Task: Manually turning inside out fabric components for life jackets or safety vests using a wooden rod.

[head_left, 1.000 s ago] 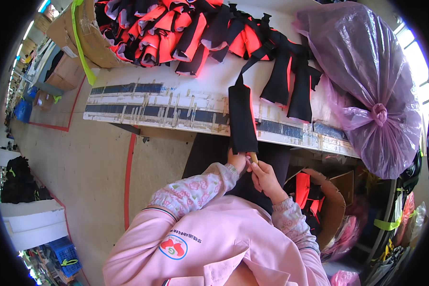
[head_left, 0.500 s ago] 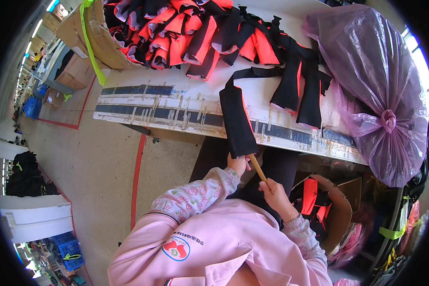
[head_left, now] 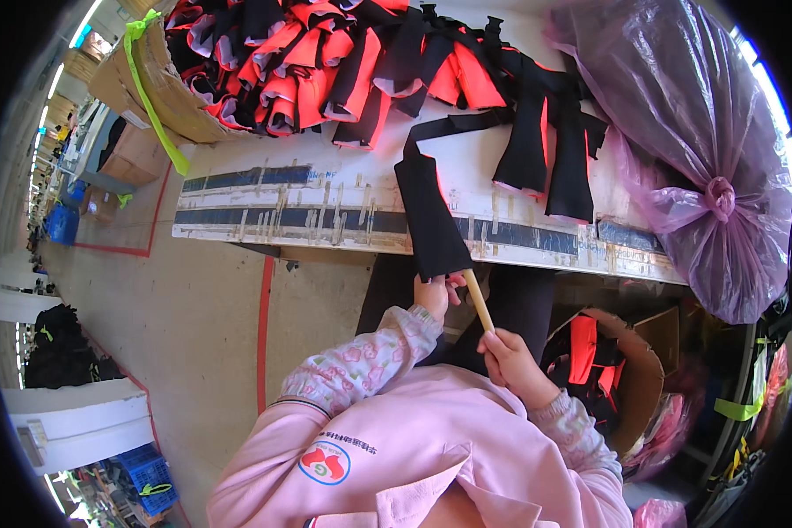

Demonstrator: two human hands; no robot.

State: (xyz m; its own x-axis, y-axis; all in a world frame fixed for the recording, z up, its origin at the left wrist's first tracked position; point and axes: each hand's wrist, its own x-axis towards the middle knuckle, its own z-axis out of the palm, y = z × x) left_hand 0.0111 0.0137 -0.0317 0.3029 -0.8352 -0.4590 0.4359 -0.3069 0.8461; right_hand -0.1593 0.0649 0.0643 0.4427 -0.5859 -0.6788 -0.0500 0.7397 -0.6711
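A long black fabric sleeve (head_left: 430,216) with a thin orange edge hangs over the table's front edge, its strap running back onto the tabletop. My left hand (head_left: 433,295) is closed on the sleeve's lower end, with some fingers hidden under the cloth. In my right hand (head_left: 509,355) is the near end of a slim wooden stick (head_left: 478,300). The stick's far end goes up to the sleeve's lower opening and out of sight there. More black and orange sleeves (head_left: 526,136) lie on the tabletop beyond.
A heap of black and orange pieces (head_left: 312,70) spills from a cardboard box (head_left: 180,88) onto the white table (head_left: 264,202). A knotted purple plastic bag (head_left: 678,141) bulges over the right side. Below it stands an open carton (head_left: 638,378) holding similar pieces.
The view has shifted slightly. A little more of the stick shows between the sleeve's opening and my right hand. My left hand keeps its grip on the sleeve.
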